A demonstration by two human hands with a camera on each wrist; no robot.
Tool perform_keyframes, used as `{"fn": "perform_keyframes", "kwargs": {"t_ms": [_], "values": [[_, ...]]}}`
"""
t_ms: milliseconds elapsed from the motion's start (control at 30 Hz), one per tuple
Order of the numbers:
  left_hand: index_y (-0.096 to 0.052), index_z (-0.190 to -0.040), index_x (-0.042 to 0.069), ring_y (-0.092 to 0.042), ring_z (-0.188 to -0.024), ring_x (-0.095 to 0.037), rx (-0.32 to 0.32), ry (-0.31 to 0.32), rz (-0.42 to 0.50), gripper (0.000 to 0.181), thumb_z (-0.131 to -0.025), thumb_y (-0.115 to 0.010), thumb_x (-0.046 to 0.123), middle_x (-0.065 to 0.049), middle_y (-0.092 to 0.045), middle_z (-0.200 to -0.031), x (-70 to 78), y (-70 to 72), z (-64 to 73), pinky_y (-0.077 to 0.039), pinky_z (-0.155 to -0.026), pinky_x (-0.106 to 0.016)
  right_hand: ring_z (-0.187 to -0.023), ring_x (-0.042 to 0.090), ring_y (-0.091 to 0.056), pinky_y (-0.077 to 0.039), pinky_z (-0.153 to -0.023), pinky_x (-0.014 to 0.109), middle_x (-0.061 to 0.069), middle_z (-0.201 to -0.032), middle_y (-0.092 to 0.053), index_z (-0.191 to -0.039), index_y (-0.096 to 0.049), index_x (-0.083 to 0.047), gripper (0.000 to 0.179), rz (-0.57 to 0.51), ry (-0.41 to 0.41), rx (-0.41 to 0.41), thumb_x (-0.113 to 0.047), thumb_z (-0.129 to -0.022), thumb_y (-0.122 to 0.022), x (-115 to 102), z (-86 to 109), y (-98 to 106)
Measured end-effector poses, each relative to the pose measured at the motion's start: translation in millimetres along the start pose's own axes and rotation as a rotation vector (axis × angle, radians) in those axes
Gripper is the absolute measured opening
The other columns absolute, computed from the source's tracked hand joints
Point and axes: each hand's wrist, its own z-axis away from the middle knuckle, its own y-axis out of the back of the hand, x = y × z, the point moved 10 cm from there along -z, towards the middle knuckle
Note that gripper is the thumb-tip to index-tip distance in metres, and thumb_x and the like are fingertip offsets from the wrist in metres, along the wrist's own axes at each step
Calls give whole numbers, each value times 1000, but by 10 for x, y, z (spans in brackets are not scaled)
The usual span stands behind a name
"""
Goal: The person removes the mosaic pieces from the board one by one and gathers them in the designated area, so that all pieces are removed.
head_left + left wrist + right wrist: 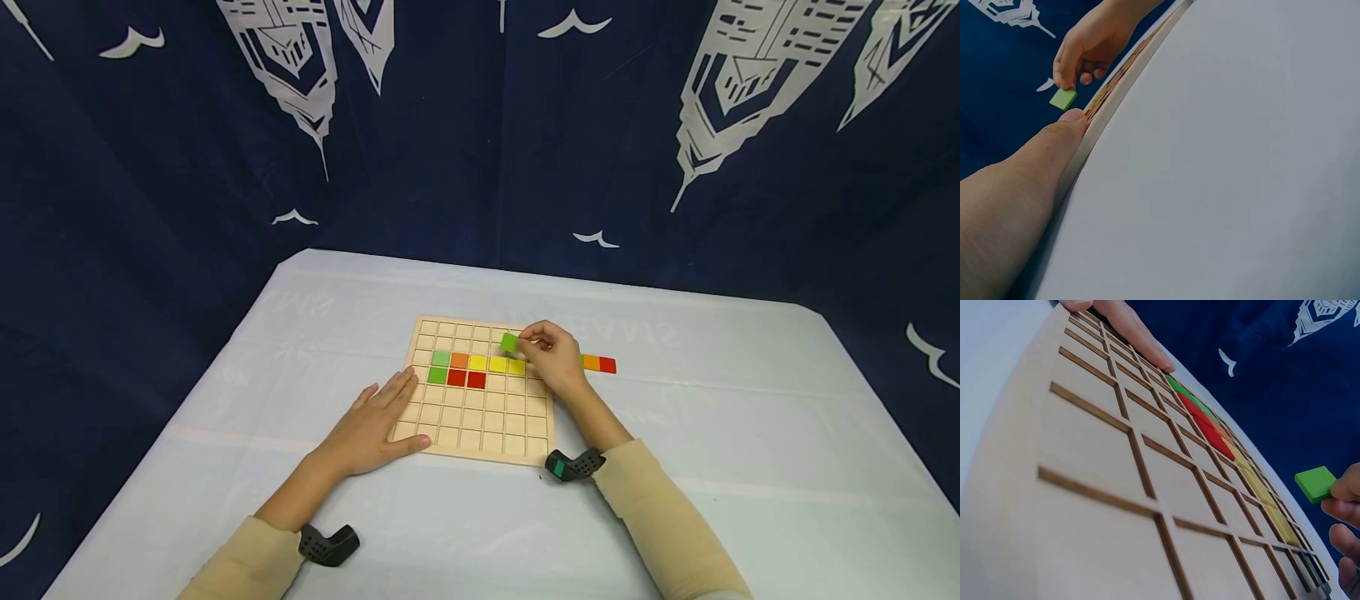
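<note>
A wooden grid board (472, 417) lies on the white table, with two rows of coloured square tiles set in its cells. The upper row runs light green, orange, then yellow tiles (497, 364); below it are a green tile (437, 376) and two red tiles (466, 379). My right hand (553, 354) pinches a green square tile (1315, 484) between thumb and fingertips, raised over the board's upper right part. Spread along the board's left edge, my left hand (372, 429) rests with straight fingers, its thumb (1063, 140) at the near edge.
Right of the board, partly behind my right hand, a short line of tiles shows an orange tile (592, 362) and a red tile (607, 365). A dark blue curtain (480, 167) with white prints hangs behind the white table (750, 433).
</note>
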Motion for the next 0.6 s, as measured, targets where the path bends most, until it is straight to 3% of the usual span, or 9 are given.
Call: {"fn": "perform_keyframes", "kwargs": {"t_ms": [400,600], "values": [[-22,-154,3,-14,-148,-24,0,2,-3,96,-88,-55,64,-8,-14,-162,10,-9,-15,-15,-115,-55,-76,14,-55,-44,-67,22,7,-86,-69,-95,-69,0,11,35,-3,51,-9,-88,-69,79,42,252],[-22,-154,3,-15,-148,-24,-2,5,-5,96,-88,-55,64,-8,-15,-162,8,-8,-21,-15,-115,-54,-69,16,-60,-46,-58,22,6,-82,-68,-94,-68,0,11,34,-6,58,-8,-87,-69,105,77,369]]}}
